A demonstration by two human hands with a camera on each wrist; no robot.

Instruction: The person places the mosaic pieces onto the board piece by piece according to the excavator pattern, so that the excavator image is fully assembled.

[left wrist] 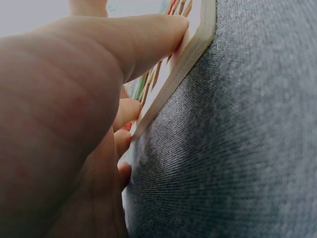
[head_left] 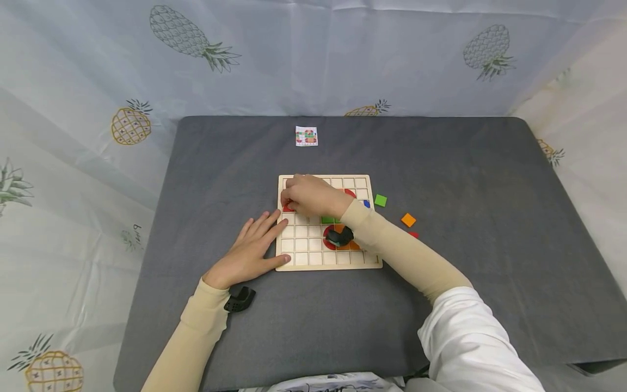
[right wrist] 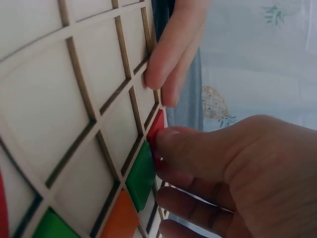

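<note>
A wooden grid board [head_left: 303, 267] lies on the dark table. My right hand [head_left: 313, 196] reaches over its upper left part, thumb and finger pinching a red tile [head_left: 288, 208] at the left edge cells. In the right wrist view, that red tile [right wrist: 156, 124] sits in or at a cell beside a green tile [right wrist: 141, 176], with an orange tile [right wrist: 120, 215] following. My left hand [head_left: 252, 250] is spread out, its thumb and fingertips resting on the board's left border. Red, green, orange and blue tiles fill other cells, partly hidden by my right arm.
Right of the board lie a loose green tile [head_left: 380, 200], an orange tile [head_left: 408, 220] and a red piece [head_left: 413, 234] partly behind my sleeve. A small printed pattern card [head_left: 306, 136] lies at the back of the grey table [head_left: 465, 179]. Pineapple-print curtains [head_left: 313, 60] hang behind.
</note>
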